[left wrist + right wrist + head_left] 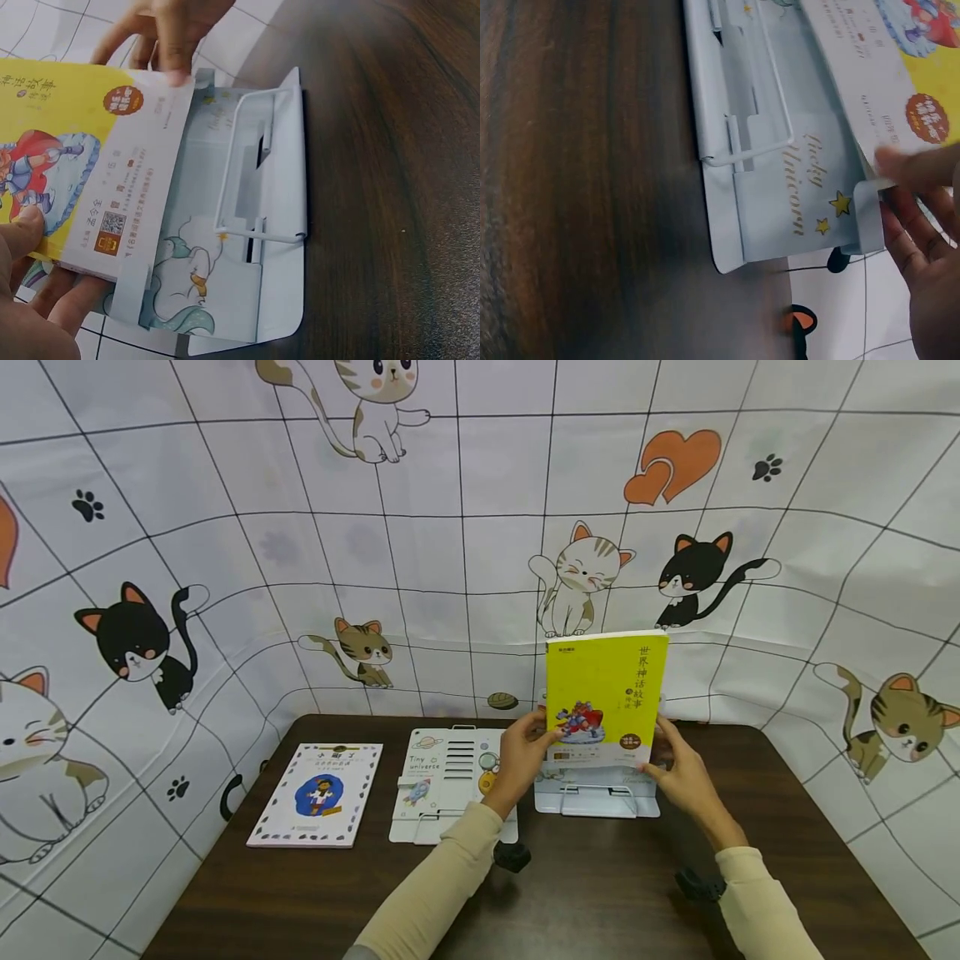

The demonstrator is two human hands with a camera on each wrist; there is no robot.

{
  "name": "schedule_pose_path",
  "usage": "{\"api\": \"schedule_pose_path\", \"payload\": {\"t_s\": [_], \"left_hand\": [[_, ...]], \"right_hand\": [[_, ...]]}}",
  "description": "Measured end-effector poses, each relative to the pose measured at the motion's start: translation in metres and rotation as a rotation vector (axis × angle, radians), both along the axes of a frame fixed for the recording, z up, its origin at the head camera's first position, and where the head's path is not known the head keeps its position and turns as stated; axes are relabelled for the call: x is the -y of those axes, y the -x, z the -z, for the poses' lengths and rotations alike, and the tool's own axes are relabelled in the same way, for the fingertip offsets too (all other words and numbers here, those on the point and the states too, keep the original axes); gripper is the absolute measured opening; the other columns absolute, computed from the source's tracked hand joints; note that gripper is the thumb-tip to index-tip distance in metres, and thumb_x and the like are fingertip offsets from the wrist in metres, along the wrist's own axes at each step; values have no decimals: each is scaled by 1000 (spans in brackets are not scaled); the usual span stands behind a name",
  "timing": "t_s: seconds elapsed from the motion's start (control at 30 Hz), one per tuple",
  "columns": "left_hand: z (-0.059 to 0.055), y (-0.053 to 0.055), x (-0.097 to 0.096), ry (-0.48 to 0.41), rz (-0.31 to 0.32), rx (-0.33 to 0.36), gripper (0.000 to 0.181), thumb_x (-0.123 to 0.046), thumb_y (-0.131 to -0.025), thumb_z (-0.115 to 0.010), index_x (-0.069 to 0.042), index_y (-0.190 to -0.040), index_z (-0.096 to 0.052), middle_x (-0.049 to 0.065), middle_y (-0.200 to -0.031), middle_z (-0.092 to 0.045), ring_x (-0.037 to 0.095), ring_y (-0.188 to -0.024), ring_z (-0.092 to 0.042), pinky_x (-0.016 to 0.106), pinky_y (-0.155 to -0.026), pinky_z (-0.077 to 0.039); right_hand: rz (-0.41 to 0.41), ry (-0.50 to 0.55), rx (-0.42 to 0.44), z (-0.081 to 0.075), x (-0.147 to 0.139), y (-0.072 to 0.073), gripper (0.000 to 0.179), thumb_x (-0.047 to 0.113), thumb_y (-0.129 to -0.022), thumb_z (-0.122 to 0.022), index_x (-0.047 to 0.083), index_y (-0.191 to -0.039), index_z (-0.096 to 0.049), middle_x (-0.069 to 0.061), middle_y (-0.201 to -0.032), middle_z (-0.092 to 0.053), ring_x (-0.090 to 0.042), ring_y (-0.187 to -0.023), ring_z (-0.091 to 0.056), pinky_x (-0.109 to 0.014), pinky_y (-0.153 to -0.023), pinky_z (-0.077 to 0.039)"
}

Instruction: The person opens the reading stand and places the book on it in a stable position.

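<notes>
A yellow paperback book point(600, 672) with a white lower band is held upright but leaning back, over a white metal book stand point(596, 806). My left hand point(521, 760) grips its left edge, thumb on the cover and fingers behind. At the lower right corner, my right hand point(686, 777) holds the other edge with its thumb point(911, 166) at the front. Seen from the left wrist, the book's bottom edge sits above the stand's wire holder point(225, 165). A unicorn drawing point(184, 281) and "Lucky Unicorn" lettering point(804, 184) decorate the stand, whose upper part is hidden behind the book.
To the left stands a second white book stand point(427, 777) with "Tiny universe" print. Further left, a white book point(318, 797) with a blue circle lies on the dark wooden table point(592, 893). A cat-patterned sheet point(495, 552) hangs behind the table.
</notes>
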State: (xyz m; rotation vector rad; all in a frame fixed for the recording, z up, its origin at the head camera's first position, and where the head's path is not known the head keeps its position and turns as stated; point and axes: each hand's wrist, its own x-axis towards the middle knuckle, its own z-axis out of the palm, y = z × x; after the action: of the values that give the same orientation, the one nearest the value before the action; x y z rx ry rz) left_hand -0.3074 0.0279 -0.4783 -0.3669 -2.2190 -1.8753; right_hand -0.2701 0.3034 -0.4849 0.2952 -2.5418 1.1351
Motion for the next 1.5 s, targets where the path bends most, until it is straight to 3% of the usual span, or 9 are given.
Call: {"api": "schedule_pose_path", "payload": {"t_s": [0.1, 0.23, 0.33, 0.57, 0.67, 0.87, 1.1, 1.33, 1.5], "left_hand": [[0, 0, 0, -25, 12, -7, 25, -21, -98, -80, -13, -121, -75, 6, -112, -79, 19, -101, -77, 31, -87, -61], [0, -1, -1, -48, 35, -10, 24, -21, -98, -79, -13, -121, -75, 7, -114, -78, 20, -101, -78, 29, -84, -60], [1, -1, -1, -31, 27, -11, 26, -22, -99, -78, -14, -123, -75, 6, -114, -78, 18, -99, -78, 24, -81, -58], [2, -6, 1, 128, -28, -81, 24, -25, -97, -80, -10, -115, -79, 5, -104, -73, 14, -93, -70, 22, -76, -52], [5, -5, 3, 202, -36, -134, 23, -23, -97, -80, -7, -114, -81, 6, -100, -68, 14, -90, -64, 22, -75, -50], [8, -6, 5, 285, -33, -192, 29, -15, -98, -78, -1, -124, -78, 10, -103, -70, 19, -90, -68, 23, -73, -52], [13, -5, 7, 356, -127, -231, 36, -14, -95, -81, -5, -129, -77, 6, -102, -76, 17, -90, -71, 24, -75, -56], [14, -5, 10, 369, -131, -231, 18, -11, -95, -81, -1, -110, -82, 10, -102, -74, 20, -88, -72, 25, -74, -58], [14, -4, 12, 336, -115, -215, 22, -10, -96, -80, -3, -117, -79, 10, -103, -78, 20, -90, -74, 26, -78, -60]], "right_hand": [[0, -17, -54, 2, 1, 1, 91, -16, -89, -75, 7, -166, -32, -34, -130, -64, -51, -105, -71, -55, -87, -62], [38, 10, -149, 2, 4, 1, 71, -18, -89, -74, 1, -153, -50, -30, -120, -69, -47, -98, -73, -17, -80, -57], [60, 27, -179, 3, 4, 2, 56, -16, -89, -75, 1, -141, -60, -26, -116, -72, -40, -94, -75, -3, -76, -46], [99, 56, -233, 20, 1, 2, 45, -14, -89, -77, -4, -132, -67, -20, -114, -69, -4, -95, -66, 1, -81, -45], [115, 65, -247, 23, 1, 0, 36, -14, -89, -77, -8, -124, -69, -20, -111, -67, -3, -95, -63, 2, -84, -44], [131, 66, -209, 24, 4, -2, 36, -9, -92, -76, -10, -126, -66, -22, -109, -69, -26, -94, -66, 1, -81, -44], [153, 73, -219, 14, 13, 5, 30, 0, -98, -75, -8, -125, -65, -22, -108, -68, 4, -92, -56, 3, -81, -42], [196, 88, -226, 14, 15, 7, 34, -6, -93, -77, -9, -126, -67, -22, -109, -68, -6, -92, -60, 4, -79, -42], [227, 107, -196, 13, 18, 8, 36, -6, -92, -78, -7, -127, -67, -21, -108, -69, -6, -91, -60, 2, -79, -43]]}}
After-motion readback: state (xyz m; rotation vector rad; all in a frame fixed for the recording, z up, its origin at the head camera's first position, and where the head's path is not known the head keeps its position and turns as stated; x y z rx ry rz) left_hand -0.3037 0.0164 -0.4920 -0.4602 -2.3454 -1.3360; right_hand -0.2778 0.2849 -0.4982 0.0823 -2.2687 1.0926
